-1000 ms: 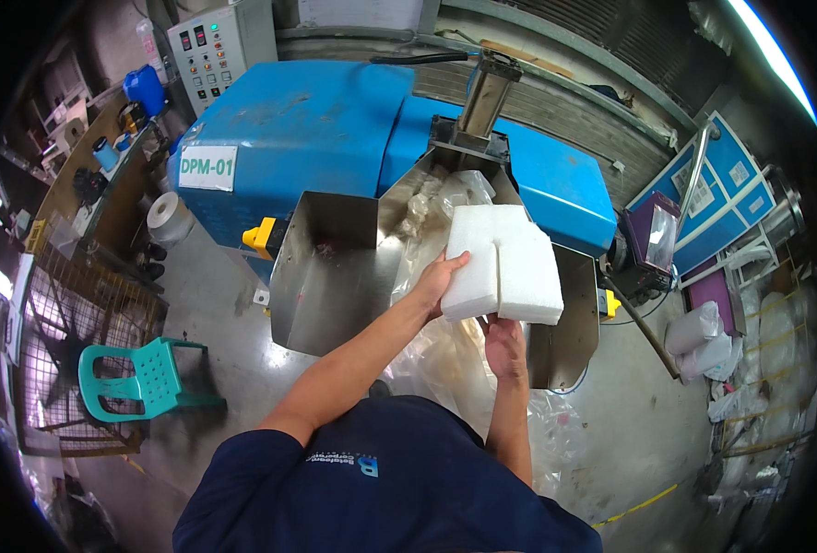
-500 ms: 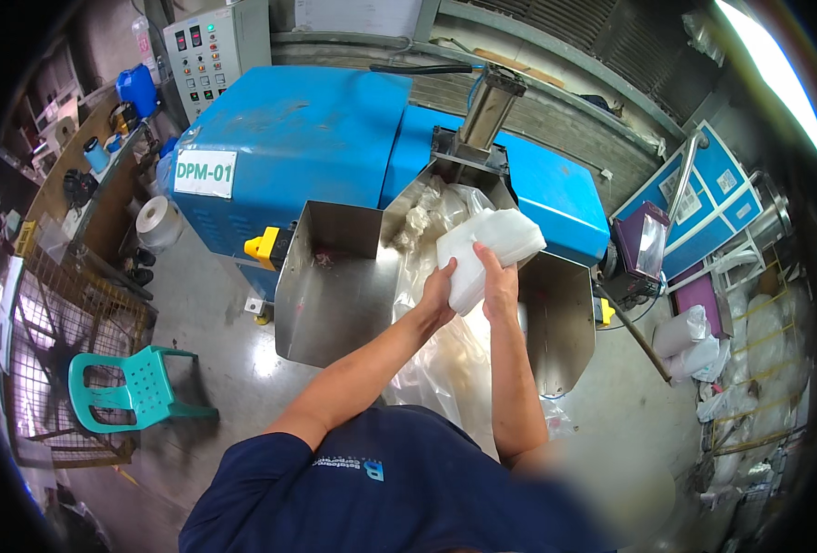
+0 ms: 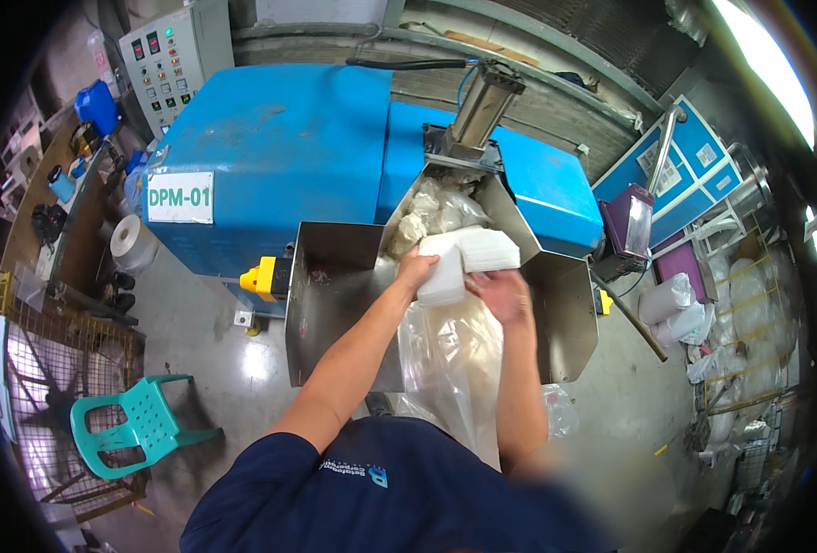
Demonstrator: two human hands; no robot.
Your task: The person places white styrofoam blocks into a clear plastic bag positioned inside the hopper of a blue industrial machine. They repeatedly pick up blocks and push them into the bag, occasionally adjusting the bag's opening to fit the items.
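Over the metal hopper tray of the blue machine I hold a thick stack of white foam sheets (image 3: 445, 276), which looks bent or split into two parts. My left hand (image 3: 416, 270) is closed round the left edge of the lower part. At the underside of the right part (image 3: 490, 250) is my right hand (image 3: 504, 297), its fingers partly hidden and slightly blurred. Crumpled clear plastic film (image 3: 427, 214) lies in the tray's throat just beyond the stack. More clear plastic (image 3: 455, 341) hangs toward me below my hands.
The metal tray (image 3: 330, 318) has side wings left and right. Behind it stand the blue machine (image 3: 279, 147) and a metal cylinder (image 3: 484, 106). Yellow-covered switches (image 3: 259, 278) flank the tray. A green plastic chair (image 3: 146, 424) is at left, wrapped white rolls (image 3: 667, 300) at right.
The foam stack has moved slightly left and nearer me, and its right part now sits at an angle to the left. My right hand has shifted below it. More crumpled film shows beyond.
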